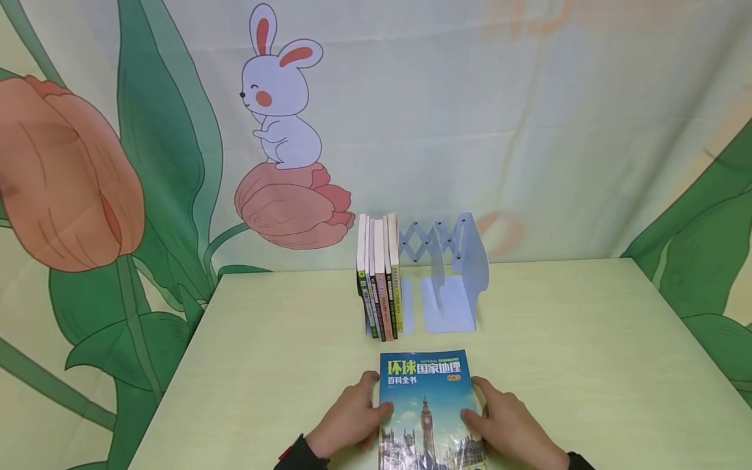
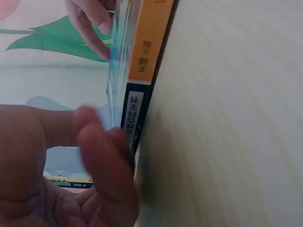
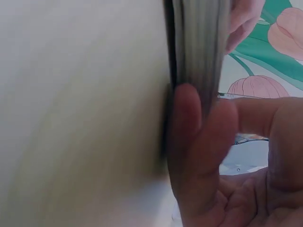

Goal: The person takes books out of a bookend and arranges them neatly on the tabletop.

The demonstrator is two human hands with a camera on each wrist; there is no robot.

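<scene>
Blue book point(image 1: 427, 412) | left hand point(image 1: 352, 412): half-curled, gripping left edge | right hand point(image 1: 510, 416): half-curled, gripping right edge

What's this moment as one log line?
left hand: holds blue rectangular paperback book, left edge | right hand: holds right edge | upright books: in pale-blue rack

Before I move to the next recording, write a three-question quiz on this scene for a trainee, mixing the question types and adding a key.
1. What is pictured on the blue book's cover: (a) a rabbit, (b) a clock tower, or (c) a tulip?
2. True or false: the standing books are at the left end of the rack.
3. Which hand is on the side of the blue book where its spine is?

Key: 1. b. 2. True. 3. The left hand.
</scene>
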